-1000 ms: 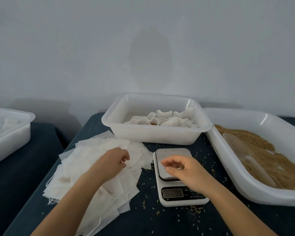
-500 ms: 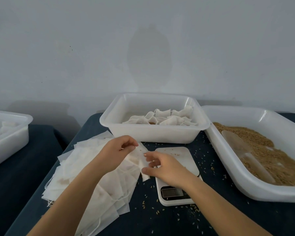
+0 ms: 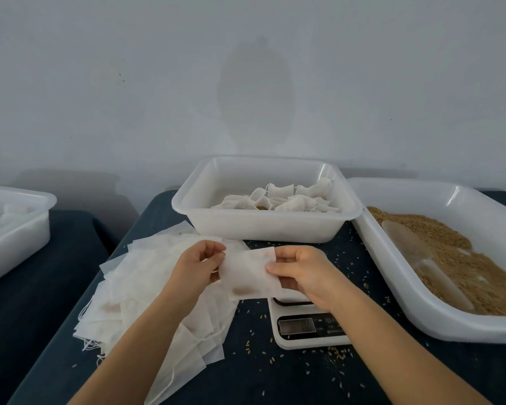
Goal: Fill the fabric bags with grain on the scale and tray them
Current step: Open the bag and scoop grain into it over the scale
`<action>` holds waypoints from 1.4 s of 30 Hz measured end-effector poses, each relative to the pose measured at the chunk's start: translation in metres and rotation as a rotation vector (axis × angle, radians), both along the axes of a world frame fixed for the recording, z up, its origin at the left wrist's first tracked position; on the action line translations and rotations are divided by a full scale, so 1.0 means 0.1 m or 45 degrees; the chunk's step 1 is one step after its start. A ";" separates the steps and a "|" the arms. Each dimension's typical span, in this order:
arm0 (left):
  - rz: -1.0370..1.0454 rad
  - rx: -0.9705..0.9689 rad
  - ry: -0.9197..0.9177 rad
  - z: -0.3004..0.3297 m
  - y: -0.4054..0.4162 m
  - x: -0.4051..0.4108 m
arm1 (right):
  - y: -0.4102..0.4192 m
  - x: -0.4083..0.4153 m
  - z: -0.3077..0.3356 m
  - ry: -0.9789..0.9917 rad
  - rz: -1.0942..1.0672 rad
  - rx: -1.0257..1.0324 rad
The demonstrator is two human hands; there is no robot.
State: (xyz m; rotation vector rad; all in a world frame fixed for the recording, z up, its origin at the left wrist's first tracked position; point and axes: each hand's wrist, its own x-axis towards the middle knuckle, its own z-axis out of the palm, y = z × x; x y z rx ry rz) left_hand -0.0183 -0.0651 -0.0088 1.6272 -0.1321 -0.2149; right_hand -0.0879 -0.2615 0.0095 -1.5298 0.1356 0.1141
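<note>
An empty white fabric bag [image 3: 247, 271] is held above the table between both hands. My left hand [image 3: 197, 266] pinches its left edge and my right hand [image 3: 303, 271] pinches its right edge. Under the left forearm lies a spread pile of flat empty bags [image 3: 140, 287]. A small white digital scale [image 3: 307, 327] sits below my right hand, its platform mostly hidden by hand and bag. The white tray [image 3: 263, 226] behind holds several filled, tied bags [image 3: 281, 200]. On the right, a large white tub [image 3: 438, 314] holds brown grain [image 3: 462, 264] with a clear scoop [image 3: 421, 255] lying in it.
Loose grains are scattered on the dark blue tabletop [image 3: 275, 372] around the scale. Another white tray [image 3: 12, 235] with bags stands on a separate dark surface at the far left. A pale wall runs close behind the trays.
My left hand lifted one bag off the pile and moved it right. My right hand left the scale platform and took the bag's other edge; both now hold it stretched.
</note>
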 end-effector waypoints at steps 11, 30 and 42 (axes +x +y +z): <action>-0.231 -0.617 0.497 -0.17 -0.07 -0.24 | -0.05 0.03 0.04 -0.008 -0.090 0.139; -0.285 0.530 -0.350 0.94 -0.92 -0.05 | -0.24 -0.28 0.28 -0.392 -0.461 -0.700; -0.341 0.672 -0.245 0.86 -1.05 -0.12 | -0.17 -0.07 0.28 -0.079 -0.385 -0.742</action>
